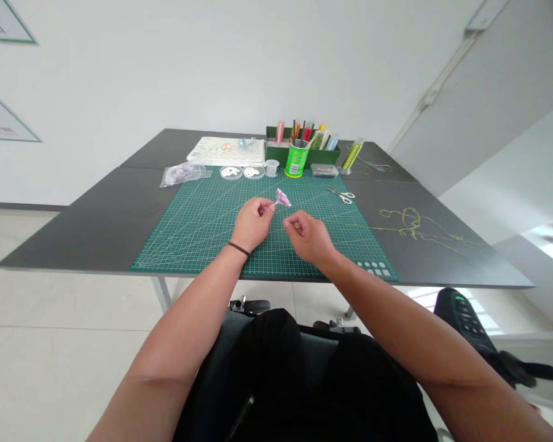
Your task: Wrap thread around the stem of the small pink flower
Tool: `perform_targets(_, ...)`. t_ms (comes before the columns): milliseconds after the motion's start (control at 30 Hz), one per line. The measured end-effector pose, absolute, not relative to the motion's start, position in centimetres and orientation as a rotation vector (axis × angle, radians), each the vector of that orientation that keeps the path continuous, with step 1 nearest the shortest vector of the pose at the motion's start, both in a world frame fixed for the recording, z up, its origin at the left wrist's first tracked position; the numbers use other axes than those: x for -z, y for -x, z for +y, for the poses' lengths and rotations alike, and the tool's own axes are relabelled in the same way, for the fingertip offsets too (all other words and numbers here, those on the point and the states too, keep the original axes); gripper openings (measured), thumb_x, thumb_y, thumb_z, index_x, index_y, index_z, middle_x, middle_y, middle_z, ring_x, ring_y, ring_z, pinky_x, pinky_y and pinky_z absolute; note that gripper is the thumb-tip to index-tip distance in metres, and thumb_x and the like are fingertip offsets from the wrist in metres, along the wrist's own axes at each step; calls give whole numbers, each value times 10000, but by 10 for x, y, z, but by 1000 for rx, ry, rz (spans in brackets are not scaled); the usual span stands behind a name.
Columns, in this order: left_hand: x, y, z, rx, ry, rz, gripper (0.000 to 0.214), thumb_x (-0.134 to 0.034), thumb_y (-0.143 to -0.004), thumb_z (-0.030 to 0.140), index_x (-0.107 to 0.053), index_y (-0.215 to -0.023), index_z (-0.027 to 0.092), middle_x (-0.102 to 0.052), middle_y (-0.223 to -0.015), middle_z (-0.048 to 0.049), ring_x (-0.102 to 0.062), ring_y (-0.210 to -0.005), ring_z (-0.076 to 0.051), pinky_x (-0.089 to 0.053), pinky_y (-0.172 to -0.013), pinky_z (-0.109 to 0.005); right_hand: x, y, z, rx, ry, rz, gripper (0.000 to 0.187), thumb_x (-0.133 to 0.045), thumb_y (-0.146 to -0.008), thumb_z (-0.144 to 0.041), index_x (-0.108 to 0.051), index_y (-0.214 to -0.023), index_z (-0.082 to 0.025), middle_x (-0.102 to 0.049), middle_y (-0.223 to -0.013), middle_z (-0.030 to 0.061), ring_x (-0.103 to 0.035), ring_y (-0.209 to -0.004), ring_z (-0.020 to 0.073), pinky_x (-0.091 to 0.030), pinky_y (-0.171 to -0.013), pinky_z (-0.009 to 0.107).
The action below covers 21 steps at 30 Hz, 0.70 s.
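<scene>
My left hand (254, 222), a dark band at its wrist, pinches the thin stem of a small pale-pink flower (283, 197). The flower tilts to the right, above the green cutting mat (203, 227). Just right of it, my right hand (308, 234) is closed with thumb and fingers together, apart from the flower. Whatever those fingers hold, if anything, is too small to make out. A tangle of yellow-green thread (412, 224) lies to the right on the dark table, one strand running onto the mat toward my right hand.
White-handled scissors (345, 197) rest on the mat's right side. Behind stand a green can (296, 161) of tools, a green box (325, 158) with thread spools, small dishes (231, 174) of white pieces and a white tray (203, 156). A plastic bag (182, 174) lies at back left.
</scene>
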<state>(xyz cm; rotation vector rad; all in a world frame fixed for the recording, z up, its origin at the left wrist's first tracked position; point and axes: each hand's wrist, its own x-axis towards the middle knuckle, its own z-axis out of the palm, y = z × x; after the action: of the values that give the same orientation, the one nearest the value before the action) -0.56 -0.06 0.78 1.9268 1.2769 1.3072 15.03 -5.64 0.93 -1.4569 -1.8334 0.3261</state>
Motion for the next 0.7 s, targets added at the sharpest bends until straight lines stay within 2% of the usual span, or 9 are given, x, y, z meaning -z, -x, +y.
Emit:
perform_targets(367, -9, 4, -4, -1262, -1931, 1315, 117, -575, -858, 246, -662, -861, 168, -678, -840, -33, -600, -768, -140, -502, -771, -292, -20, -154, -68, -76, 1442, -2012, 221, -447, -895, -339, -603, -847, -191, -573, -621, 2, -494, -554, 126, -323, -572, 251)
perform_targets(700, -8, 8, -2, -1196, -1983, 1297, 121, -570, -863, 251, -653, -842, 165, -662, -804, -28, -587, -750, -140, -490, -761, -296, -41, -155, -57, 67, 1317, -2245, 281, -395, -934, -320, -637, -861, -197, -656, -757, 50, -544, -681, 159, -322, -620, 276)
